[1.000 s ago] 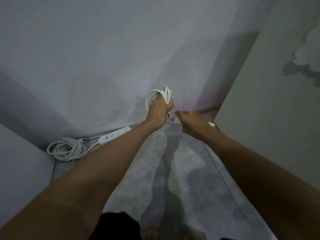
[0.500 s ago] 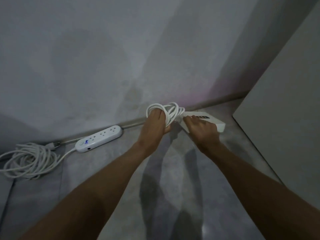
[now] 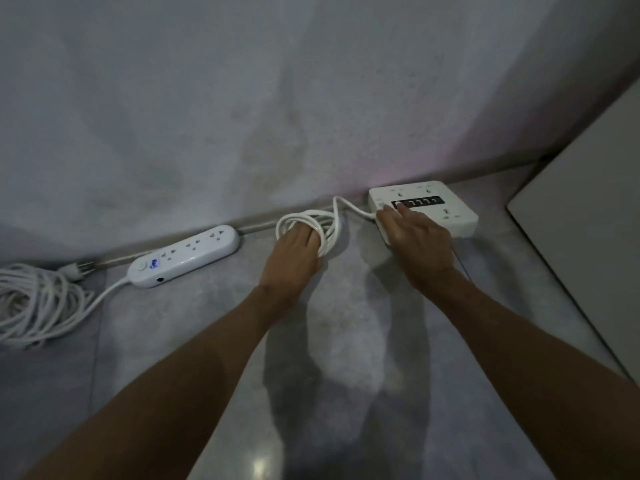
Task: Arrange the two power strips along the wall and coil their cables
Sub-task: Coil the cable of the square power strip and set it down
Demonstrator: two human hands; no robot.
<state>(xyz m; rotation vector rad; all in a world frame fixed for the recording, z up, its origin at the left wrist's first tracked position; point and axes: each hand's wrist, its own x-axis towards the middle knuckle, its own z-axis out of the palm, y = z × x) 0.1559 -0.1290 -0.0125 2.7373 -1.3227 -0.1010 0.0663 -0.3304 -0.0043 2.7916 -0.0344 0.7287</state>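
Note:
A square white power strip lies on the floor against the wall, right of centre. My right hand rests on its near left part with fingers straight. Its white cable runs left into a small coil on the floor, and my left hand grips that coil with fingers curled through the loops. Further left, a long oval white power strip lies along the wall. Its cable leads to a larger loose coil at the left edge, with the plug beside it.
A grey wall meets the grey floor along a skirting line. A pale flat panel stands at the right, close to the square strip. A dark shadow of my arms falls on the floor below my hands.
Both hands came down from the raised position to the floor. The small coil now lies on the floor under my left hand, and the square strip sits flat by the wall under my right hand.

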